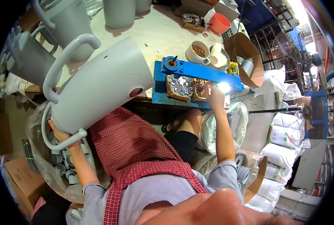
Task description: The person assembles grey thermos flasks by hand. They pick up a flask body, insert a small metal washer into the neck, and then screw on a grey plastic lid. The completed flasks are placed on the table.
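My left hand point(59, 132) is closed on the lower end of a large grey plastic can point(103, 78), supporting it from below. The can lies tilted over my lap and the table edge, with curved tubular handles on its left side and a round dark red spot near its other end. At the blue bench press point(204, 72), my right hand point(216, 98) is under the lit end of the arm. Its fingers look bunched at a small box of copper-coloured parts point(200, 89); glare hides what they may pinch. A box of metal washers point(180, 86) sits beside it.
More grey cans point(67, 26) stand at the left and back of the table point(157, 28). A white cup of brass pieces point(197, 51) and a red bowl point(219, 23) are behind the press. Bags of grey parts point(67, 165) flank me; a fan point(305, 112) stands right.
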Action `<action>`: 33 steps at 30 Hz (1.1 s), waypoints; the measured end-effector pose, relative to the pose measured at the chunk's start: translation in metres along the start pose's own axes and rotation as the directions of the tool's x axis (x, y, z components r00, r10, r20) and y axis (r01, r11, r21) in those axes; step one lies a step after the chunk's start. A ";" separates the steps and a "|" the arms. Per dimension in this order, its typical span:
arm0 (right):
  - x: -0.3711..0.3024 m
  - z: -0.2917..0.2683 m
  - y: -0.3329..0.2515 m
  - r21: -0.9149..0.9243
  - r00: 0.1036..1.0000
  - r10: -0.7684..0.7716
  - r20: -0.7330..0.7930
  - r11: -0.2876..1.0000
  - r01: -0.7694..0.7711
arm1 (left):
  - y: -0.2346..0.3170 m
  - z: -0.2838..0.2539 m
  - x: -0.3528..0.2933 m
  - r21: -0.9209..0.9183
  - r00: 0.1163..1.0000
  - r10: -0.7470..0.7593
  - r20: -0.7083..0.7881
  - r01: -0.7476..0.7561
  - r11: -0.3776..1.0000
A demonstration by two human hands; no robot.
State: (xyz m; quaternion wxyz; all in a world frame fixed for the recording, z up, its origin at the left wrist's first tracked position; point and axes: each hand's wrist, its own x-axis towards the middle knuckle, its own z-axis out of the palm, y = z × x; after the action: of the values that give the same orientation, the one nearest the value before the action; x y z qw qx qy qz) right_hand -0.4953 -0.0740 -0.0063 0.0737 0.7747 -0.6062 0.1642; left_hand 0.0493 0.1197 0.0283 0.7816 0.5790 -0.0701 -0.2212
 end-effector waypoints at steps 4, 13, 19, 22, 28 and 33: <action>0.000 -0.003 -0.008 0.029 0.999 0.023 -0.022 0.999 -0.022 | -0.012 -0.007 0.009 -0.082 0.998 -0.058 0.021 0.059 0.995; 0.020 -0.090 -0.118 0.805 0.992 0.125 -0.014 0.589 -0.063 | -0.015 -0.013 0.012 -0.118 0.993 -0.121 0.014 0.122 0.986; 0.105 -0.095 -0.172 0.788 0.994 -0.011 -0.113 0.608 0.096 | -0.017 -0.008 0.006 -0.036 1.000 -0.023 -0.019 0.022 0.999; 0.109 -0.088 -0.173 0.759 0.996 -0.027 -0.084 0.646 0.082 | -0.021 -0.014 0.005 -0.039 0.999 -0.029 -0.022 0.028 0.999; 0.108 -0.083 -0.167 0.810 0.999 -0.025 -0.028 0.585 0.037 | -0.025 -0.018 0.010 -0.024 0.996 -0.086 -0.001 0.086 0.996; 0.084 -0.089 -0.149 0.712 0.978 -0.127 -0.167 0.671 0.209 | -0.017 -0.016 0.005 -0.104 0.989 -0.132 0.068 0.139 0.985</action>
State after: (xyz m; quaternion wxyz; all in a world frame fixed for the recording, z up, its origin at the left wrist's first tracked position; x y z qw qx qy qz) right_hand -0.3489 -0.0851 0.1182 -0.1925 0.7832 -0.4133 0.4227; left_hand 0.0548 0.1278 0.0069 0.7925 0.5321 -0.0423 -0.2949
